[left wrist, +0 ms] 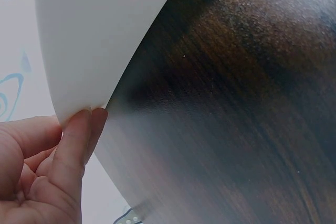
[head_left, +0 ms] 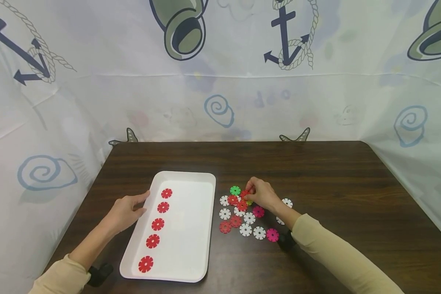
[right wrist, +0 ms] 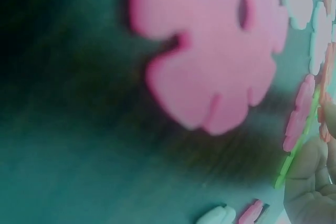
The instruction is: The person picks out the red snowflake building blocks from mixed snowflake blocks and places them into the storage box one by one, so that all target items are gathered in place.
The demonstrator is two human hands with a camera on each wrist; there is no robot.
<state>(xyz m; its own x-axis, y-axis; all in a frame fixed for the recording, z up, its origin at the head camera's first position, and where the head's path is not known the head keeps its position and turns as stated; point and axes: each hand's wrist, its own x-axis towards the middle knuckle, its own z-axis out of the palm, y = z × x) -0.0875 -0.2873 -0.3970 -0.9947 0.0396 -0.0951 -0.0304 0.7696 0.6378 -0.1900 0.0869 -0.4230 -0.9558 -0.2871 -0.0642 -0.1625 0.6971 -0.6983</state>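
Red notched disc [head_left: 244, 193]: to the right of the white tray [head_left: 187, 228], towards the tray's far end, among overlapping pieces. Right hand [head_left: 265, 196]: thumb and fingers bent, pinching this disc at its edge; cannot tell whether it is lifted off its neighbours. Five red discs [head_left: 158, 224] lie apart in a line inside the tray, along its left side. Left hand [head_left: 125, 211] pinches the tray's left rim between thumb and fingers.

Risks (judgement): the pieces are thin and overlap, so a second disc could come along or slide if the grip catches more than one edge. A tug or tilt by the left hand could shift the row.

Surroundings: right of the tray, a green disc [head_left: 235, 190] beside the reach, a yellow-green disc [head_left: 249, 202] partly under the right hand, white discs [head_left: 246, 229] and magenta discs [head_left: 272, 234] nearer the person. The tray's raised right rim stands between cluster and row; the right forearm partly covers one white disc. All sit on the dark wood-grain worktop [head_left: 334, 183]; beyond the tray, a nautical-print cloth [head_left: 257, 102].
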